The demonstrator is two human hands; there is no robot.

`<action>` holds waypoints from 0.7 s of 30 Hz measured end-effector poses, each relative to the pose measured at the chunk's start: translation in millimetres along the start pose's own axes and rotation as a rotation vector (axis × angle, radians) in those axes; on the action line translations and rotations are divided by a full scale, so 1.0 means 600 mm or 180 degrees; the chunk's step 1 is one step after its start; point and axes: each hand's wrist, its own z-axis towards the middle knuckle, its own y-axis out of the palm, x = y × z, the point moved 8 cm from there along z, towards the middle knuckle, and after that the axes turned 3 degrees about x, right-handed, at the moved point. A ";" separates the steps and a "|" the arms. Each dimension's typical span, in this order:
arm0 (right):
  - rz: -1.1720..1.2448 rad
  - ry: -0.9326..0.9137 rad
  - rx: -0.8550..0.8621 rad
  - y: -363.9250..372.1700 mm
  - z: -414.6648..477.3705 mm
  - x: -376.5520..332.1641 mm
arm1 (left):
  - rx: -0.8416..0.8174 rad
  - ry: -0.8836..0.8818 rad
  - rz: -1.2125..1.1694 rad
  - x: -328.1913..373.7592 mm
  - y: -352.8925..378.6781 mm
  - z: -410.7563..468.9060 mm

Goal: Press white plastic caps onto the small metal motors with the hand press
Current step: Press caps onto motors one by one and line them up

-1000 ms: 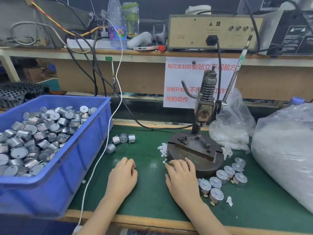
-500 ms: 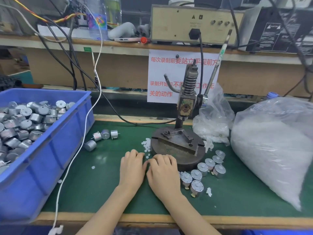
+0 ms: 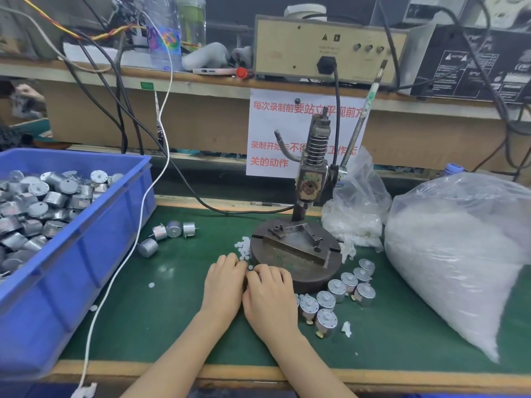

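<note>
Evidently your left hand (image 3: pixel 225 282) and right hand (image 3: pixel 270 297) lay together, touching, at the white caps (image 3: pixel 243 248) just left of the hand press (image 3: pixel 298 248); whether either pinched a cap could not be told. No motor sat under the press. A few motors (image 3: pixel 336 294) stood right of it; the full blue bin (image 3: pixel 86 254) well left of it suggested most work remained.

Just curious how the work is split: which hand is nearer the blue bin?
Left. The left hand rests on the mat right of the bin; the right hand lies beside it, farther off, by the press base.
</note>
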 end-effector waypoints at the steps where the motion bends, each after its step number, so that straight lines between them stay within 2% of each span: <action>1: -0.0010 0.0012 -0.0022 0.000 0.000 0.000 | 0.0034 0.0029 -0.0023 0.001 0.001 0.000; 8: 0.0139 0.0061 -0.0203 0.003 0.001 0.003 | -0.0037 0.0170 0.0207 0.008 -0.022 -0.010; 11: 0.0142 0.0028 -0.0282 0.008 -0.001 0.004 | 0.0248 0.0499 0.0241 0.005 -0.061 -0.024; 16: 0.0113 -0.0068 -0.0242 0.011 -0.003 0.004 | 0.0370 0.0409 0.0056 -0.052 -0.107 -0.060; 21: 0.0303 -0.0064 0.0094 -0.003 0.004 -0.002 | 0.0491 0.0150 -0.0247 -0.103 -0.115 -0.097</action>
